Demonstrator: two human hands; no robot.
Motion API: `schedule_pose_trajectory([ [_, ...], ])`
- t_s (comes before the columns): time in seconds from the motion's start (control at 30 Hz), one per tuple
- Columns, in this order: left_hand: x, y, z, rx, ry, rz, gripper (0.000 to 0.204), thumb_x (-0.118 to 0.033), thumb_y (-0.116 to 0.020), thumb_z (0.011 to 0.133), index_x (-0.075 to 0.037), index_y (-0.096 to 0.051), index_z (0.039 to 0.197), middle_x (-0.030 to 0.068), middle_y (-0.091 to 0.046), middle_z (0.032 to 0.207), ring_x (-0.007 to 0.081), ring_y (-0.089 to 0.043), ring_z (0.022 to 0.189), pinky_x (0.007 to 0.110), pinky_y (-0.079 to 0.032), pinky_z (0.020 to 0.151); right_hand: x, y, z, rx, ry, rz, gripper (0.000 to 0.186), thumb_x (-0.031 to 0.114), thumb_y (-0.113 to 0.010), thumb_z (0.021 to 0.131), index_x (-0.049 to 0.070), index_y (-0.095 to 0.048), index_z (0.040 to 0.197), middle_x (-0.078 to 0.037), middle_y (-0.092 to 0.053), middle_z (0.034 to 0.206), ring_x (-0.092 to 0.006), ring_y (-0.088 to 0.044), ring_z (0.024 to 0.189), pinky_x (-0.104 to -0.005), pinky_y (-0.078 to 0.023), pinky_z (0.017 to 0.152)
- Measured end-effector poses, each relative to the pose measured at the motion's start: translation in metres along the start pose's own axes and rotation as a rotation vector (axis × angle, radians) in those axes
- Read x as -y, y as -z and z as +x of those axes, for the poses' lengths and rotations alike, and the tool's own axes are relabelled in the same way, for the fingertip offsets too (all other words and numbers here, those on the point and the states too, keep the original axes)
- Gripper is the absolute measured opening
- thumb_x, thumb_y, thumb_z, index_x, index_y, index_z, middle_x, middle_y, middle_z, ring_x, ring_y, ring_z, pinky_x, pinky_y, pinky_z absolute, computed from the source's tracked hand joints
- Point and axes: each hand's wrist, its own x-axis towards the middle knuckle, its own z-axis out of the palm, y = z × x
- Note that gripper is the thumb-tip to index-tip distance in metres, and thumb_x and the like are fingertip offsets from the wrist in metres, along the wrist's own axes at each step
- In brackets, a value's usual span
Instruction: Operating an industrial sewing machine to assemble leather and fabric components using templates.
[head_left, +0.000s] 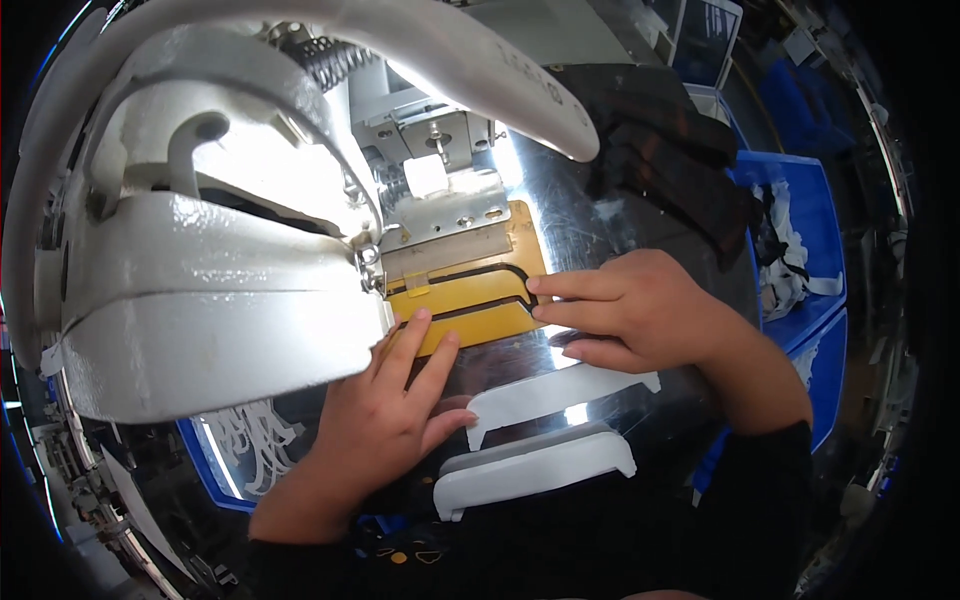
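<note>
"Right hand (645, 310) extends two fingers, slightly apart, onto the right end of a yellow plate (465, 293), its thumb standing clear over the bench (580, 235)."

"And the left hand (375, 415)?"

"Spread, two fingertips on the plate's near side, thumb out to the right; whether that thumb touches the white piece (560, 398) beside it, I cannot tell."

"So where exactly is the plate?"

"Left of the right hand's fingertips, just beyond the left palm, its left end hidden by a white machine head (230, 320) (two dark bands run along it, the farther one curving)."

"Toward the bench's near edge?"

"A second white piece (535, 472). Past the right edge, a blue bin (835, 235) holds white material (790, 245)."
</note>
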Motion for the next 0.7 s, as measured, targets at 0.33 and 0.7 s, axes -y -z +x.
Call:
schedule_pose_trajectory([
  [0.33,0.000,0.004,-0.003,0.081,0.001,-0.007,0.084,-0.063,-0.076,0.094,-0.005,-0.065,0.153,0.0279,-0.055,0.160,0.0498,-0.051,0.145,0.064,-0.038,0.123,0.004,-0.002,0.006,0.022,-0.007,-0.039,0.042,0.030,-0.085,0.091,0.017,-0.079,0.129,-0.004,-0.076,0.141,-0.0208,-0.076,0.079,-0.0348,-0.059,0.068],
  [0.7,0.000,0.014,0.001,0.109,-0.048,0.030,0.088,-0.064,-0.076,0.095,-0.001,-0.062,0.155,0.0368,-0.054,0.159,0.0550,-0.061,0.137,0.061,-0.051,0.116,0.009,-0.003,0.008,0.036,0.025,-0.107,0.043,0.031,-0.086,0.090,0.019,-0.078,0.130,0.000,-0.072,0.147,-0.0158,-0.069,0.074,-0.0322,-0.056,0.065],
])
